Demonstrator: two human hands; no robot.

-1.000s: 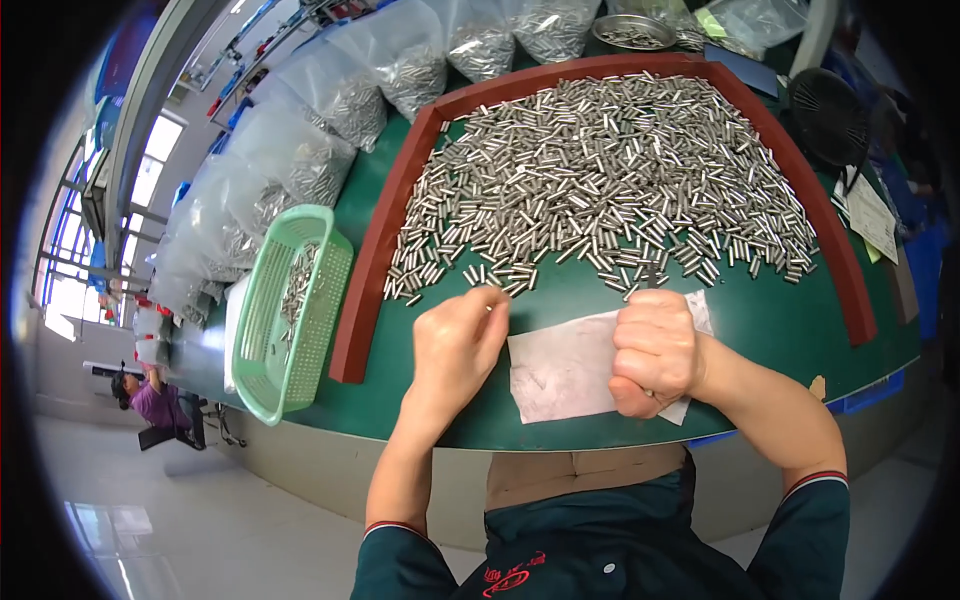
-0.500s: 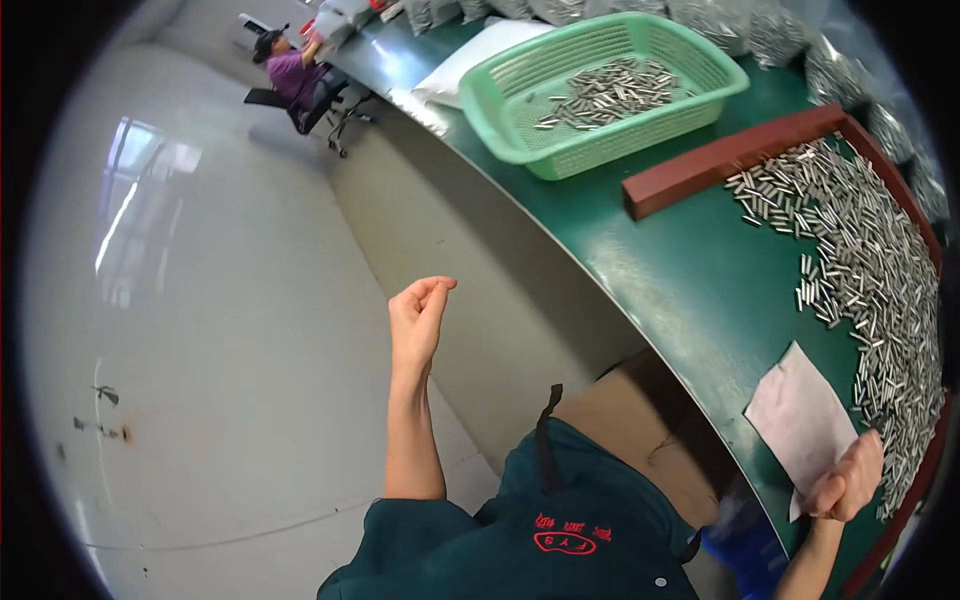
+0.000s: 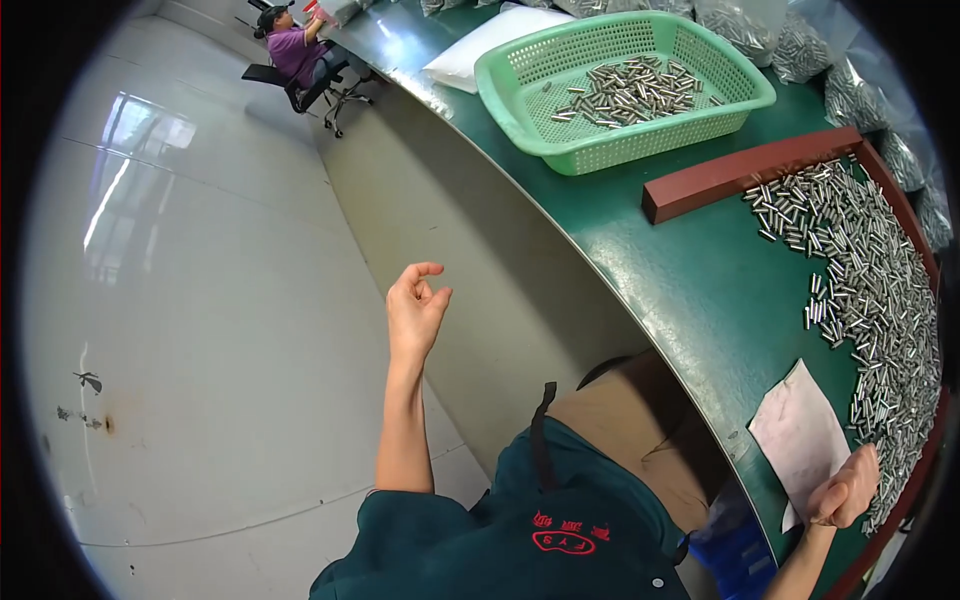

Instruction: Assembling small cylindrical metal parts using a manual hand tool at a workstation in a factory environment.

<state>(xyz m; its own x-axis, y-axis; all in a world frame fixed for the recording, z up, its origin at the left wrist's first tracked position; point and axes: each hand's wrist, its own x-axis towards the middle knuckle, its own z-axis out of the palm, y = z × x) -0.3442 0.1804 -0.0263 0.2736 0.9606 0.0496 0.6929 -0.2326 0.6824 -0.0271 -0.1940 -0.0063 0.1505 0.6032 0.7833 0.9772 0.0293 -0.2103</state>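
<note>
My left hand [image 3: 413,305] is raised in the air left of the table, its index finger and thumb curved with a gap between them and nothing visible in it. At the table's lower right, my right hand [image 3: 846,490] is curled at the edge of a pile of short metal pins [image 3: 885,300]. Its fingers are closed, and whatever they hold is hidden. Partly beneath it lies a pale pink sheet [image 3: 798,425], its material unclear. A light green perforated basket [image 3: 650,155] on the far part of the table holds more metal pins [image 3: 640,90].
A dark red wooden border [image 3: 750,175] bounds the loose pins on the green table [image 3: 650,270]. Clear bags of metal parts [image 3: 800,50] line the back edge, with a white packet [image 3: 490,48] behind the basket. Far left, a seated person [image 3: 295,48] works at the table.
My left hand's thumb and index finger have parted from a closed pinch. My right hand stays curled by the pile. The whole view has shifted slightly.
</note>
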